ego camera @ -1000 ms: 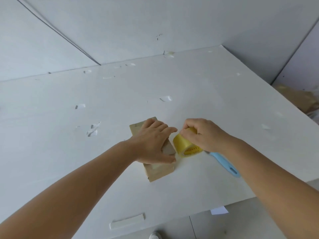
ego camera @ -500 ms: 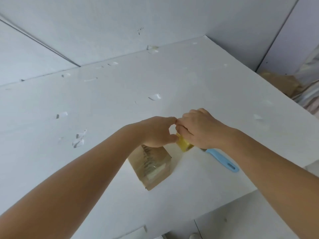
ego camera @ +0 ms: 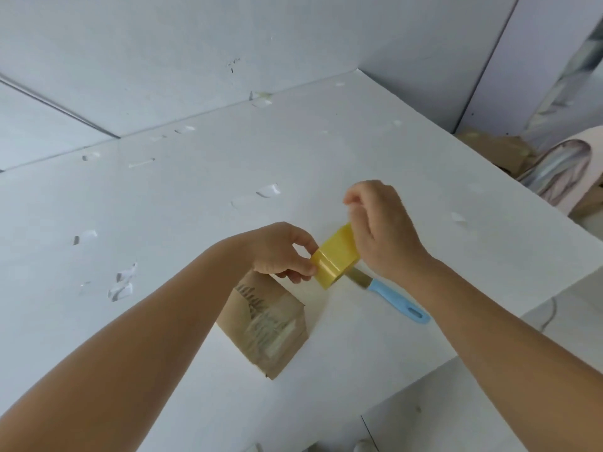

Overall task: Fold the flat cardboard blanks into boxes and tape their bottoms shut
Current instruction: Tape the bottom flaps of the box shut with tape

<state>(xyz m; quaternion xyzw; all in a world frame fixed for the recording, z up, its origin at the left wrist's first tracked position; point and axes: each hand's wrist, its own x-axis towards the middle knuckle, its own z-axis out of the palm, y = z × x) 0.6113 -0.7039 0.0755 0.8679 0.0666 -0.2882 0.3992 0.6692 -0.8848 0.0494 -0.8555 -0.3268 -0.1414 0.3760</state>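
— Fingers (ego camera: 303,265) of the left hand (ego camera: 277,249): what have they got?
— They're curled, pinching the near edge of the yellow tape roll (ego camera: 336,256), which is held up off the white surface (ego camera: 359,151).
— And the right hand (ego camera: 381,233)?
— Its fingers are curled at the roll's far side. It seems to be pinching the tape end above the roll, but that part is blurred, so I cannot tell for sure.
— Where's the box (ego camera: 267,324)?
— Lying on the surface just below the left hand, apart from it, brown with shiny clear tape across its upper face. Whether anything is inside I cannot tell; it's closed on the sides that show.
— Anything else?
— A knife (ego camera: 391,298) with a blue handle lies under the right wrist, and brown cardboard (ego camera: 502,151) sits off the surface's far right edge.
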